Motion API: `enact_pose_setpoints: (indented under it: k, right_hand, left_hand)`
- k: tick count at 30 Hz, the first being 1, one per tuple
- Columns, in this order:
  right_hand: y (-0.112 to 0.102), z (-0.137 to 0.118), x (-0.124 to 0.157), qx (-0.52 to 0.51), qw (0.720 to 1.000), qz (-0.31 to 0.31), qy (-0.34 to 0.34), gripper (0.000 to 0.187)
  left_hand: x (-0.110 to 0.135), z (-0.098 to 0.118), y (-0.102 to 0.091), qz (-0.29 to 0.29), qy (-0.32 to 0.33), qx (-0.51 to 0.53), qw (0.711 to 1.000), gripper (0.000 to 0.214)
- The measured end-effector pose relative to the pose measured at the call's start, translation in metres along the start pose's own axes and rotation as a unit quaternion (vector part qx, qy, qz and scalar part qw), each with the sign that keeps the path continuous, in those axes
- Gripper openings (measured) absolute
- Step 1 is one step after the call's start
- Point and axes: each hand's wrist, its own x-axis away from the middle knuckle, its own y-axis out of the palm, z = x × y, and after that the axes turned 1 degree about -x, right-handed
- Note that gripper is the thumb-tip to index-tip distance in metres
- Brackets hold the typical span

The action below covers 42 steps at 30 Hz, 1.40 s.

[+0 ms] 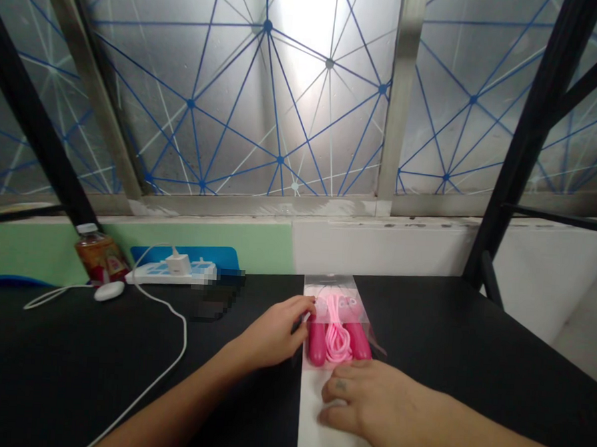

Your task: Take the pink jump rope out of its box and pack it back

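A pink jump rope with two darker pink handles lies coiled in or under clear plastic film. It rests on the far part of a long white flat piece on the black table. My left hand touches the left edge of the film beside one handle, its thumb and fingers apart. Just below the rope, my right hand lies over the white piece with its fingers spread and slightly bent. The right hand covers part of the white piece and the lower end of the right handle.
A white power strip with a plugged-in charger stands at the back left. Its white cable runs across the black table. Nearby are a drink bottle and a white oval object. Black frame posts flank the window.
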Motion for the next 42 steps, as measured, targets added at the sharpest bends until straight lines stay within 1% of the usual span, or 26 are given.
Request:
enact_pose_setpoints:
  k: [2, 3, 6, 8, 10, 12, 15, 16, 18, 20, 21, 22, 23, 25, 26, 27, 30, 31, 33, 35, 36, 39, 40, 42]
  right_hand:
    - [0.002, 0.006, 0.0, -0.016, 0.999, 0.014, 0.035, 0.051]
    - [0.003, 0.009, 0.0, -0.019, 0.998, 0.019, 0.052, 0.052]
    - [0.003, 0.014, 0.0, -0.02, 0.996, 0.024, 0.089, 0.048]
    - [0.001, 0.014, 0.0, -0.026, 0.994, 0.026, 0.101, 0.045]
    - [-0.002, 0.012, 0.0, -0.037, 0.993, 0.026, 0.107, 0.043]
    - [-0.006, 0.01, 0.002, -0.049, 0.993, 0.023, 0.105, 0.046]
    - [-0.017, 0.007, 0.006, -0.068, 0.994, 0.018, 0.087, 0.053]
    - [-0.02, 0.007, 0.007, -0.071, 0.994, 0.024, 0.079, 0.05]
    - [-0.026, 0.011, 0.008, -0.064, 0.993, 0.059, 0.08, 0.04]
    - [-0.026, 0.019, 0.009, -0.041, 0.986, 0.117, 0.11, 0.034]
    - [-0.023, 0.025, 0.009, -0.029, 0.98, 0.145, 0.134, 0.034]
    - [-0.02, 0.031, 0.01, -0.02, 0.973, 0.168, 0.16, 0.036]
    - [-0.015, 0.038, 0.011, -0.014, 0.966, 0.182, 0.183, 0.043]
    - [-0.004, 0.05, 0.012, -0.009, 0.958, 0.18, 0.223, 0.059]
    - [0.0, 0.054, 0.013, -0.008, 0.956, 0.178, 0.235, 0.061]
    - [0.004, 0.058, 0.013, -0.007, 0.953, 0.177, 0.245, 0.062]
    - [0.006, 0.062, 0.012, 0.005, 0.945, 0.198, 0.26, 0.056]
    - [0.004, 0.062, 0.011, 0.01, 0.943, 0.207, 0.261, 0.053]
    - [0.001, 0.06, 0.011, 0.016, 0.942, 0.215, 0.258, 0.048]
    - [-0.001, 0.06, 0.012, 0.02, 0.945, 0.206, 0.255, 0.042]
    - [-0.001, 0.061, 0.013, 0.021, 0.945, 0.198, 0.258, 0.04]
    - [0.003, 0.065, 0.015, -0.007, 0.944, 0.174, 0.28, 0.034]
    - [0.004, 0.067, 0.015, -0.033, 0.943, 0.168, 0.286, 0.033]
    - [0.004, 0.07, 0.016, -0.096, 0.939, 0.163, 0.287, 0.032]
  left_hand:
    - [-0.001, 0.0, 0.001, 0.001, -0.003, -0.011, 1.0, 0.025]
    - [-0.001, 0.0, 0.002, 0.004, -0.005, -0.017, 1.0, 0.023]
    - [-0.001, 0.0, 0.002, 0.002, -0.005, -0.031, 1.0, 0.022]
    - [0.0, 0.001, 0.002, -0.006, -0.007, -0.034, 0.999, 0.025]
    - [0.001, 0.002, 0.0, -0.008, -0.005, -0.033, 0.999, 0.026]
    - [0.002, 0.003, -0.003, -0.005, 0.002, -0.031, 1.0, 0.026]
    - [0.005, 0.002, -0.007, -0.006, 0.009, -0.024, 1.0, 0.025]
    - [0.006, 0.001, -0.008, -0.008, 0.008, -0.021, 1.0, 0.024]
    - [0.007, 0.0, -0.01, -0.014, 0.003, -0.011, 1.0, 0.02]
    - [0.008, -0.001, -0.012, -0.024, -0.008, 0.002, 1.0, 0.017]
    - [0.009, -0.001, -0.013, -0.027, -0.015, 0.007, 0.999, 0.016]
    - [0.009, -0.001, -0.014, -0.029, -0.023, 0.012, 0.999, 0.018]
    - [0.009, 0.0, -0.014, -0.03, -0.028, 0.014, 0.999, 0.021]
    - [0.01, 0.002, -0.014, -0.033, -0.032, 0.01, 0.999, 0.026]
    - [0.011, 0.003, -0.014, -0.038, -0.031, 0.005, 0.999, 0.025]
    - [0.012, 0.004, -0.014, -0.044, -0.029, -0.002, 0.999, 0.029]
    - [0.016, 0.002, -0.012, -0.059, -0.022, -0.025, 0.998, 0.06]
    - [0.016, 0.001, -0.011, -0.058, -0.02, -0.029, 0.998, 0.06]
    - [0.016, -0.002, -0.009, -0.048, -0.014, -0.035, 0.998, 0.044]
    - [0.015, -0.005, -0.007, -0.033, -0.004, -0.04, 0.999, 0.029]
    - [0.015, -0.005, -0.007, -0.025, 0.001, -0.044, 0.999, 0.026]
    - [0.014, -0.003, -0.009, -0.01, 0.001, -0.065, 0.998, 0.023]
    - [0.014, -0.003, -0.01, -0.017, -0.007, -0.069, 0.997, 0.022]
    - [0.015, -0.003, -0.013, -0.048, -0.032, -0.058, 0.997, 0.024]
